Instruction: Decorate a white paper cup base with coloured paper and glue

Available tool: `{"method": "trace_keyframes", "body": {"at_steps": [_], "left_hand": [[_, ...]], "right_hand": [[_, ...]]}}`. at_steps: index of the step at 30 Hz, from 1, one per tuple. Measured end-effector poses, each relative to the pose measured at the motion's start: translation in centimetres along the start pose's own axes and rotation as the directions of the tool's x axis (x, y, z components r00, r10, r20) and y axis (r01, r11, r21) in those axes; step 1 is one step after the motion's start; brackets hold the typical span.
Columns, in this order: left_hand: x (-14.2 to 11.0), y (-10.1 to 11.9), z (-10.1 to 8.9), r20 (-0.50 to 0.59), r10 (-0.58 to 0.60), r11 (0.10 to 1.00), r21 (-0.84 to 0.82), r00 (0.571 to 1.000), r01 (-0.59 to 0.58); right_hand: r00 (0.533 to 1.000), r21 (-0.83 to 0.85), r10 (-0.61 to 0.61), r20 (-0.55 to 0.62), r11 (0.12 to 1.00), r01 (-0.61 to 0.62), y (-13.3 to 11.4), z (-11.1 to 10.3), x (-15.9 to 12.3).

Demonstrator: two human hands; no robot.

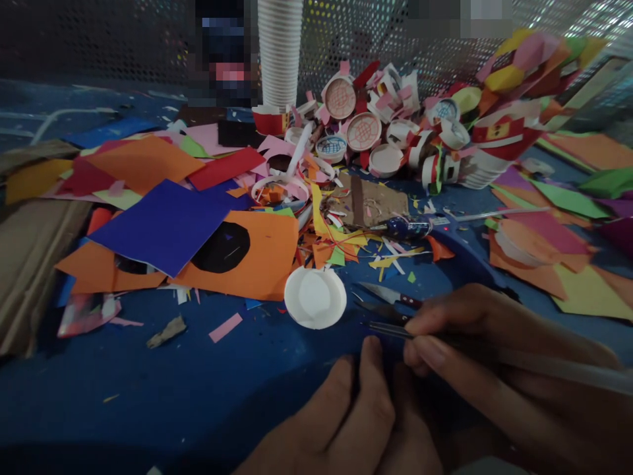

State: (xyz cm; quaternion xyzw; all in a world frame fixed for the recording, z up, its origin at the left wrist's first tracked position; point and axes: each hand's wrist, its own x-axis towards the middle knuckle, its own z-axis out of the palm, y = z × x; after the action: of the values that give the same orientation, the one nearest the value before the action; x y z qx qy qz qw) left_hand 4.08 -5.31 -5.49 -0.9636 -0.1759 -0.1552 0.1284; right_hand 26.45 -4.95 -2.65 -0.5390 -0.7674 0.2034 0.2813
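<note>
Pen (388, 329) in the head view: I have it pinched between the thumb and fingers of my right hand (469, 343), its tip poking out leftward, just beyond my left hand's fingertips. That left hand (346, 422) lies below it, two fingers slightly apart; I cannot tell whether it grips anything underneath. I see a knife (383, 293) just behind the pen and a white paper dish (293, 298) to its left.
</note>
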Motion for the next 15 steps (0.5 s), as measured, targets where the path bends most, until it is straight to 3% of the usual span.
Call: {"method": "trace_keyframes", "body": {"at_steps": [9,15], "left_hand": [[-0.22,0.11,0.05,-0.007,-0.003,1.000,0.014,1.000,0.003],[-0.08,-0.07,0.14,-0.003,-0.003,1.000,0.027,1.000,0.003]], "right_hand": [[0.999,0.061,0.024,0.033,0.998,-0.026,-0.05,-0.01,-0.01],[0.992,0.047,0.103,-0.075,0.994,-0.100,-0.34,0.35,-0.31]]}}
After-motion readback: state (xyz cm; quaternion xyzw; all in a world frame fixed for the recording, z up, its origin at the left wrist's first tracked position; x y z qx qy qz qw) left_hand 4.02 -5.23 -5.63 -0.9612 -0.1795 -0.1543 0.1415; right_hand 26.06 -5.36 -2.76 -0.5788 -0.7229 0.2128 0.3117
